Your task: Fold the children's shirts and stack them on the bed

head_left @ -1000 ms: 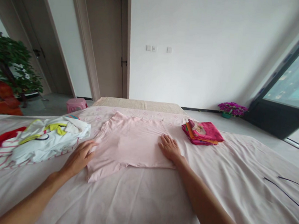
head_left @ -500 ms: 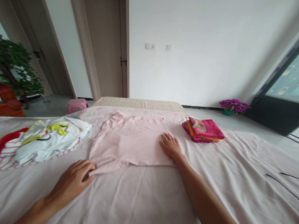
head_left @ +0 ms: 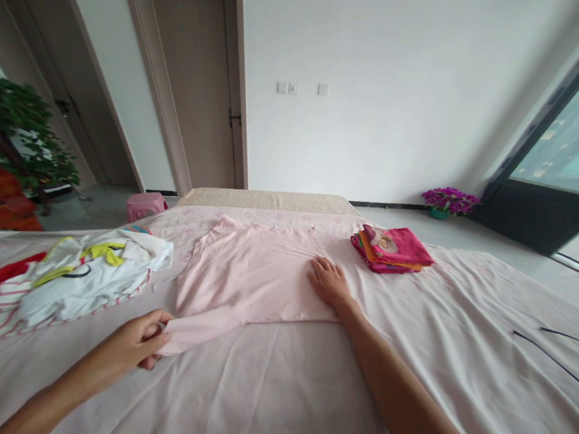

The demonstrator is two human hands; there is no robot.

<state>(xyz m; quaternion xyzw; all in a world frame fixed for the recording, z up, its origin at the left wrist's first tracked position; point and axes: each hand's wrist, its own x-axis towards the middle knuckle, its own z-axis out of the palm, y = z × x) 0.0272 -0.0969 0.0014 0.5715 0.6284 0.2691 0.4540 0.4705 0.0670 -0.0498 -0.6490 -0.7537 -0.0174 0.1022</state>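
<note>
A pale pink shirt lies spread over the cloth-covered surface in front of me. At its near left corner my left hand is closed, pinching a sleeve between thumb and fingers and drawing it out to the left. My right hand rests flat on the right part of the shirt, palm down, fingers stretched out. Just beyond that hand sits a folded stack of pink and orange clothes.
A loose heap of white, yellow, red and striped clothes lies at the left. Thin dark cords cross the pale bedsheet at the right. Past the far edge stand a pink stool and a pot of purple flowers.
My left hand has moved left and slightly nearer with the sleeve, which is now stretched out flatter. My right hand stays flat on the shirt. The view has shifted slightly.
</note>
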